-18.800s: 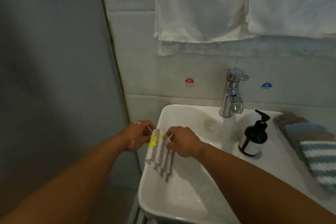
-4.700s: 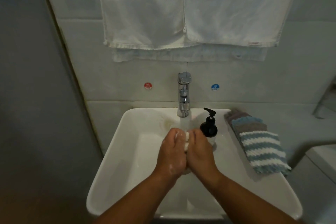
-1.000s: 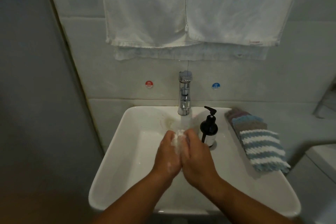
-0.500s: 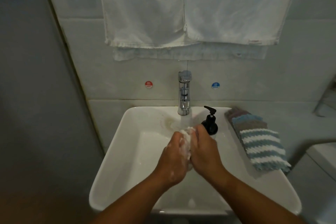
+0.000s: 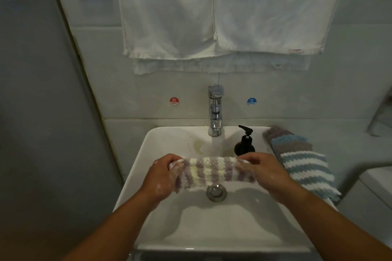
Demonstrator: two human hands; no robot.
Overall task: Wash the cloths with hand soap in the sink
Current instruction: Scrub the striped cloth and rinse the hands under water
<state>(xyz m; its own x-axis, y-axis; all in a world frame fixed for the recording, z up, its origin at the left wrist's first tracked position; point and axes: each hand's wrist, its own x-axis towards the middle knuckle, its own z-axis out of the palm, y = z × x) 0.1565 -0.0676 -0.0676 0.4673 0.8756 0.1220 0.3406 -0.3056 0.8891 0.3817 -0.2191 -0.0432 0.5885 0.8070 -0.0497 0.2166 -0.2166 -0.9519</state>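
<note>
Both hands, left (image 5: pixel 162 176) and right (image 5: pixel 264 172), pinch opposite ends of the purple, white and yellow striped fluffy cloth (image 5: pixel 212 172), stretching it flat over the white ceramic sink (image 5: pixel 152 146), probably so the running chrome tap (image 5: pixel 215 110) rinses it.

The soap bottle (image 5: pixel 244 144) and tap (image 5: pixel 215 112) crowd the sink (image 5: pixel 148 146) back; front basin lies open.

Striped cloth (image 5: pixel 212 172): nubby knit, wet. Sink (image 5: pixel 222 224): glossy white ceramic. Faucet (image 5: pixel 215 110): polished chrome. Drain plug (image 5: pixel 216 192): brushed metal. Soap dispenser (image 5: pixel 244 144): dark glossy bottle. Hanging towels (image 5: pixel 222 10): thin white cloth. Blue-striped cloth (image 5: pixel 305 167): fluffy knit.
</note>
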